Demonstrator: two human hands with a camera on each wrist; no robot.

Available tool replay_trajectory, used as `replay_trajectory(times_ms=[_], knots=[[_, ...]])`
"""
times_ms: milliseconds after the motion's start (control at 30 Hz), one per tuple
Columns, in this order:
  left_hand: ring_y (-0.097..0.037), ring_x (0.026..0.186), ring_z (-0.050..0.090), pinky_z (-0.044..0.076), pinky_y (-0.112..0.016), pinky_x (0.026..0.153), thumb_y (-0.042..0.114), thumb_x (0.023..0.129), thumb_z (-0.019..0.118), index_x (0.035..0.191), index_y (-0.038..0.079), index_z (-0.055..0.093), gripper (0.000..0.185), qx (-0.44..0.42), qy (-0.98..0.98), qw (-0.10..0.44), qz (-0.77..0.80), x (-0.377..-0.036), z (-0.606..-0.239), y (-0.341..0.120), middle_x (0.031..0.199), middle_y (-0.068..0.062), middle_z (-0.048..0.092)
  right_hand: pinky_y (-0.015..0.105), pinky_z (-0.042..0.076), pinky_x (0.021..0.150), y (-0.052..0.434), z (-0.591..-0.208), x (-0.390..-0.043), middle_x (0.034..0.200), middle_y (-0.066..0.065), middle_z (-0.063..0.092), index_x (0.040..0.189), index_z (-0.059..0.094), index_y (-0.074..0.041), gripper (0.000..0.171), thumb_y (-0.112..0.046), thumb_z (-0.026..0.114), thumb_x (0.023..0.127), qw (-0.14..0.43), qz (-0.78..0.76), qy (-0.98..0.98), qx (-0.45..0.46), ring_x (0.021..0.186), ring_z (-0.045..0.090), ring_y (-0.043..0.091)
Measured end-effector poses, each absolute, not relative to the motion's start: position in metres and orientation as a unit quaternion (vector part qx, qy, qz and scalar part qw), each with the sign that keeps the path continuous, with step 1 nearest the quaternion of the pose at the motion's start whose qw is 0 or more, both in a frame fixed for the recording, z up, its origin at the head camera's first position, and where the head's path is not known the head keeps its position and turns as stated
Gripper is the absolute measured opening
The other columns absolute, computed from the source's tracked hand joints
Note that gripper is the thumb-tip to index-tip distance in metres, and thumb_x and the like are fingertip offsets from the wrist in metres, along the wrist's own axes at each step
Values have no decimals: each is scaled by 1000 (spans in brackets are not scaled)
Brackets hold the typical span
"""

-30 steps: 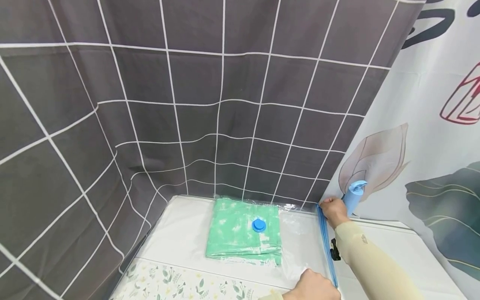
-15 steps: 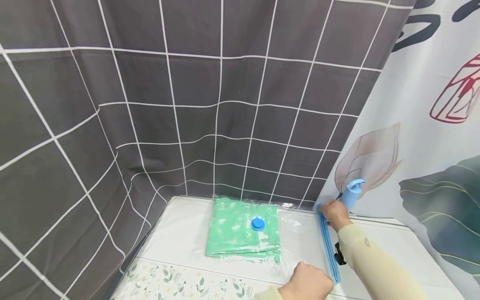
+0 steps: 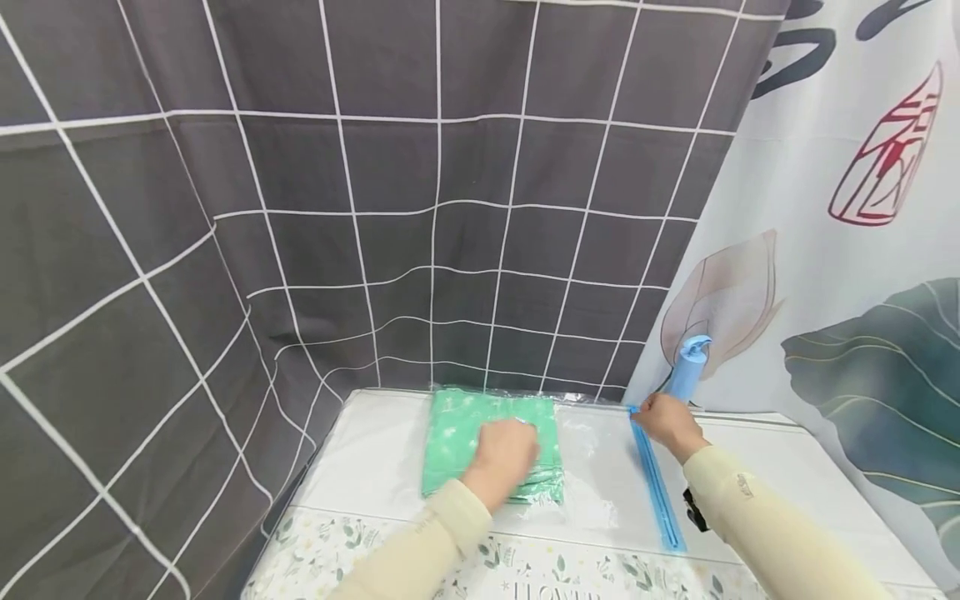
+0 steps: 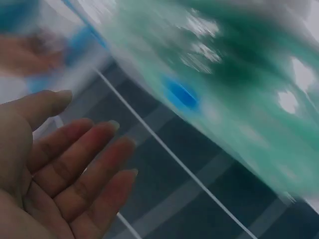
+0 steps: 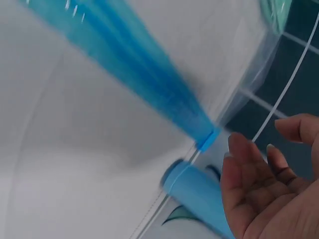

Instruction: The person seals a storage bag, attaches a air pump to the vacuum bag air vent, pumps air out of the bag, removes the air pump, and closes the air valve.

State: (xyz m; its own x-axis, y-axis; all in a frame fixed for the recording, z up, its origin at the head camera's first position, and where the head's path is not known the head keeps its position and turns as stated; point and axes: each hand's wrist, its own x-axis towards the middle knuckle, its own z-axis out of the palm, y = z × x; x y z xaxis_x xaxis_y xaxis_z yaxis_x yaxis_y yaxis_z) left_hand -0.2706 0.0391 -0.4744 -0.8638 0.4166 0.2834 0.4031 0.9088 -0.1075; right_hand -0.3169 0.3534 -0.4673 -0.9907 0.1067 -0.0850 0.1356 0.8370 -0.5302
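A clear vacuum storage bag [image 3: 592, 458] lies flat on the white table, with folded green cloth [image 3: 457, 433] inside it. Its blue zip strip [image 3: 654, 475] runs down the right side, a small slider [image 5: 208, 139] at the far end. My left hand [image 3: 506, 454] is over the green cloth in the head view, hiding most of the blue valve. The left wrist view shows that hand [image 4: 75, 174] with bent fingers and nothing in them, the valve [image 4: 182, 94] beyond. My right hand [image 3: 667, 423] is by the strip's far end; its loosely bent fingers [image 5: 237, 174] are empty, just off the slider.
A light blue cylinder [image 3: 687, 371], like a hand pump, stands at the table's back edge behind my right hand. Beside my right sleeve lies a small black object [image 3: 695, 510]. A floral cloth [image 3: 570, 567] covers the front. A grey grid curtain [image 3: 480, 250] hangs behind.
My left hand has left the near end of the zip strip and moved left and forward over the green cloth. My right hand stays near the strip's far end, its fingers now off it.
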Motion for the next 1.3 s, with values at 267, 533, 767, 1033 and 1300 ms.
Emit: replay_trajectory(times_ms=[267, 533, 767, 1033, 1300], knots=[[-32, 93, 84, 73, -50, 80, 31, 104, 82, 112, 10, 85, 23, -109, -986, 117, -54, -342, -488, -66, 102, -12, 87, 39, 67, 74, 291, -490, -328, 104, 22, 81, 117, 71, 6, 29, -17, 75, 100, 26, -322, 946, -18, 86, 80, 28], [-48, 143, 69, 62, -67, 113, 34, 100, 83, 150, 7, 71, 58, -102, -981, 1, -165, -350, -527, -89, 161, -28, 64, 58, 68, 90, 211, -497, -308, 120, 15, 82, 123, 75, -5, 31, -22, 82, 99, -13, -209, 977, -35, 106, 79, 33], [-45, 145, 68, 61, -61, 118, 35, 92, 88, 142, 9, 76, 58, -128, -980, 12, -154, -380, -560, -97, 157, -24, 67, 61, 70, 89, 175, -507, -312, 131, 19, 81, 138, 74, -6, 46, -31, 84, 100, -5, -174, 983, -49, 113, 81, 37], [-39, 149, 67, 53, -57, 129, 49, 87, 90, 142, 20, 79, 63, -157, -978, -11, -136, -440, -596, -106, 151, -7, 77, 60, 70, 85, 157, -500, -325, 133, 19, 78, 144, 72, -8, 52, -35, 85, 101, -5, -134, 989, -61, 109, 81, 36], [-41, 125, 78, 63, -58, 116, 37, 75, 94, 128, 9, 83, 60, -163, -974, 16, -155, -447, -600, -97, 128, -14, 85, 54, 69, 79, 145, -501, -328, 103, 9, 76, 112, 83, -8, 27, -31, 85, 99, -5, -112, 992, -56, 89, 74, 26]])
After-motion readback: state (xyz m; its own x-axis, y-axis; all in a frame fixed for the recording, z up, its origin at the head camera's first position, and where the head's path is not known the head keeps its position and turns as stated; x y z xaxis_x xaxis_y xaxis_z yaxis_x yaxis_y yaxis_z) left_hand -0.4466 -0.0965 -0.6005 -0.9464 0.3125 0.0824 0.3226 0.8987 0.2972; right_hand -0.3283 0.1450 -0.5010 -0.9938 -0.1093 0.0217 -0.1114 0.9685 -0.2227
